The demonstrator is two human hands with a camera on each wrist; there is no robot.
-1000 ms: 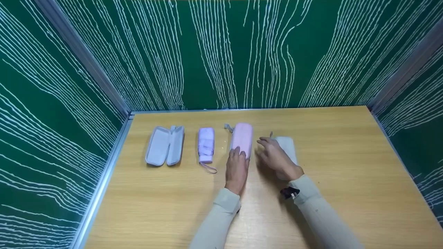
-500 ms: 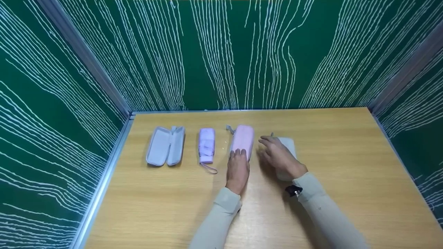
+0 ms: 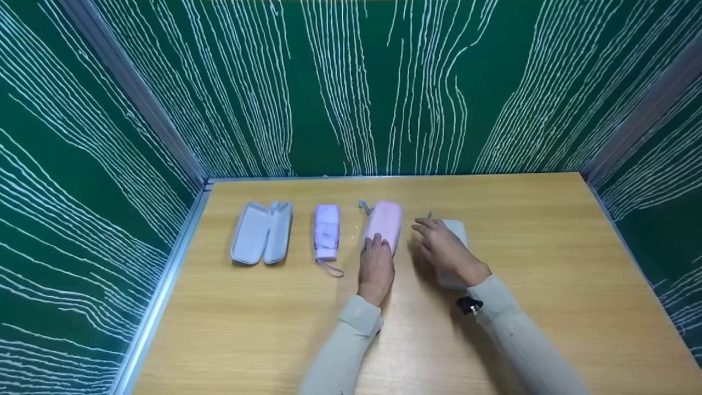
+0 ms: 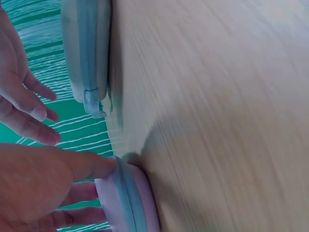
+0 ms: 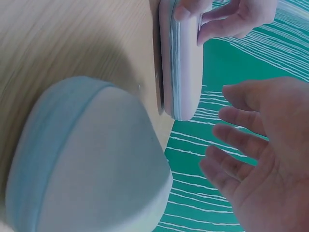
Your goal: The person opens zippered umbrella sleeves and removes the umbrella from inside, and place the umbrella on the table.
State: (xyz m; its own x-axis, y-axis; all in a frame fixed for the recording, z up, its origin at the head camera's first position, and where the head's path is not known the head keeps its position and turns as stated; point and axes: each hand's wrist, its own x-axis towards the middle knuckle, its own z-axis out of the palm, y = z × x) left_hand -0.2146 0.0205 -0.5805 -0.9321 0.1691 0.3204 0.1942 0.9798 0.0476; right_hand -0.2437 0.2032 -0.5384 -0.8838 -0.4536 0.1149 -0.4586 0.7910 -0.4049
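My left hand (image 3: 377, 271) grips the near end of a closed pink zip case (image 3: 385, 219). In the left wrist view its thumb presses the grey zip band of the pink case (image 4: 137, 203), with the fingers over the other side. My right hand (image 3: 449, 249) hovers above a closed pale grey-white zip case (image 3: 458, 233), hiding part of it. From the right wrist view, the fingers of the right hand (image 5: 270, 150) are spread and relaxed, apart from the pale case (image 5: 101, 154) and holding nothing.
Left of the pink case lies a folded purple umbrella (image 3: 327, 230) with a wrist loop. Further left is an unzipped grey case (image 3: 251, 233), lying open. The wooden table (image 3: 247, 329) meets green walls (image 3: 439, 82) with white lines at its back and sides.
The right hand has shifted slightly right, away from the pink case. My left hand stays on the pink case, its fingers moving only slightly. The other things have stayed put.
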